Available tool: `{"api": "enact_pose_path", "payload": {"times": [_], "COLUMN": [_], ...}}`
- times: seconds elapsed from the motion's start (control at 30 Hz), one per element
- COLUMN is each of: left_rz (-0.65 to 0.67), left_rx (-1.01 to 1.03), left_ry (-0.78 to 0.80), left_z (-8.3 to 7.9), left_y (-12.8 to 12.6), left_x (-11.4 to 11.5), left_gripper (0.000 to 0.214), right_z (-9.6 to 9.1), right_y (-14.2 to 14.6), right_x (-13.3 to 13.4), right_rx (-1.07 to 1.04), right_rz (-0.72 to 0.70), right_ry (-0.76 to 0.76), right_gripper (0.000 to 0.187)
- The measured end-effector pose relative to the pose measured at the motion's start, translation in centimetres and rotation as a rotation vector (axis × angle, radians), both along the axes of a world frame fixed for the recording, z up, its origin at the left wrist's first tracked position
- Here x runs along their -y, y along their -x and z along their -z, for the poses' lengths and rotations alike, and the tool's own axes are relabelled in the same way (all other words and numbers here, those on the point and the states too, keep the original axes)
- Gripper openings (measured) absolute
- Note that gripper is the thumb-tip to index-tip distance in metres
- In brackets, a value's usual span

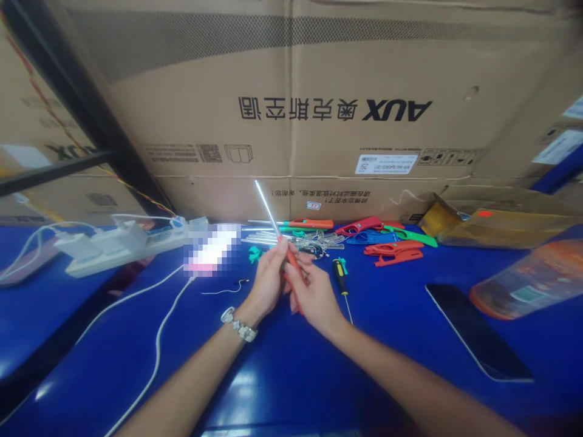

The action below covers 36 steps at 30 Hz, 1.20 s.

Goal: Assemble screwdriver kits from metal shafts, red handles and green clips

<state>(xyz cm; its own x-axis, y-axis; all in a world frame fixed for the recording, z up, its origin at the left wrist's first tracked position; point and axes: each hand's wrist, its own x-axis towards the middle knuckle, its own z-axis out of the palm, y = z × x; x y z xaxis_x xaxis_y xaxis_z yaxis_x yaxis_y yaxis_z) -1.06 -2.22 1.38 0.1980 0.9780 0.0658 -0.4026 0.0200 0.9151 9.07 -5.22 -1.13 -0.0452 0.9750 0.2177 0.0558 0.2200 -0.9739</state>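
Between my two hands is a long-necked lighter (293, 260) with a red handle. Its slim metal tube points up and away to the left. My left hand (268, 280), with a bracelet watch (240, 325) at the wrist, is closed around the front of the handle. Lower down, my right hand (315, 294) grips the same handle from the right, and my fingers hide part of it. Just right of my hands lies a yellow and black screwdriver (340, 278). Behind them is a pile of metal lighter tubes (264, 237) with small wires and green parts.
Red lighter shells (394, 252) and a green one (412, 235) lie at the back. A phone (478, 331) and a tipped plastic jar (528, 282) are on the right. Leftward stand a power strip (150, 249) and white cables (158, 346). A large carton (195, 115) rises behind the blue table (255, 388).
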Motion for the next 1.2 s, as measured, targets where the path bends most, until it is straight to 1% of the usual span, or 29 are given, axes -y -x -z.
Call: {"api": "enact_pose_path", "payload": {"times": [0.1, 0.17, 0.27, 0.33, 0.43, 0.5, 0.57, 0.63, 0.73, 0.83, 0.93, 1.03, 1.2], "left_rz": [-0.025, -0.034, -0.023, -0.017, 0.002, 0.008, 0.033, 0.083, 0.108, 0.094, 0.083, 0.067, 0.002], "left_rx": [-0.023, 0.015, 0.163, 0.245, 0.244, 0.136, -0.022, -0.149, -0.241, -0.266, -0.27, -0.26, -0.217], "left_ry": [-0.037, -0.024, 0.001, -0.028, -0.078, -0.101, -0.14, -0.193, -0.247, -0.26, -0.261, -0.256, -0.218], "left_z": [0.2, 0.2, 0.1, -0.1, -0.3, -0.4, -0.7, -1.0, -1.6, -1.9, -1.8, -1.6, -1.4], "left_y": [0.1, 0.0, -0.4, -0.6, -0.3, 0.4, 1.1, 1.8, 2.4, 2.4, 2.3, 2.1, 1.6], "left_x": [-0.3, -0.3, -0.1, 0.0, -0.1, -0.4, -0.6, -0.7, -0.6, -0.5, -0.5, -0.5, -0.4], "left_gripper": [0.038, 0.036, 0.032, 0.029, 0.028, 0.028, 0.027, 0.035, 0.047, 0.049, 0.048, 0.043, 0.035], "right_z": [-0.4, -0.7, -0.9, -1.0, -1.0, -1.1, -1.1, -1.1, -1.0, -0.8, -0.6, -0.6, -0.8], "right_y": [-0.7, -1.1, -1.1, -0.9, -0.6, -0.7, -0.9, -1.2, -1.4, -1.4, -1.4, -1.3, -1.1], "right_x": [-0.1, -0.1, 0.1, 0.3, 0.6, 0.6, 0.5, 0.4, 0.3, 0.2, 0.2, 0.2, 0.3], "right_rx": [0.145, 0.223, 0.307, 0.354, 0.376, 0.368, 0.373, 0.399, 0.421, 0.412, 0.409, 0.402, 0.403], "right_rz": [0.129, 0.187, 0.195, 0.173, 0.154, 0.169, 0.204, 0.227, 0.221, 0.214, 0.218, 0.216, 0.226], "right_ry": [-0.121, -0.225, -0.343, -0.373, -0.39, -0.391, -0.379, -0.367, -0.374, -0.386, -0.385, -0.382, -0.368], "right_gripper": [0.029, 0.025, 0.033, 0.043, 0.049, 0.047, 0.045, 0.046, 0.049, 0.05, 0.051, 0.05, 0.043]}}
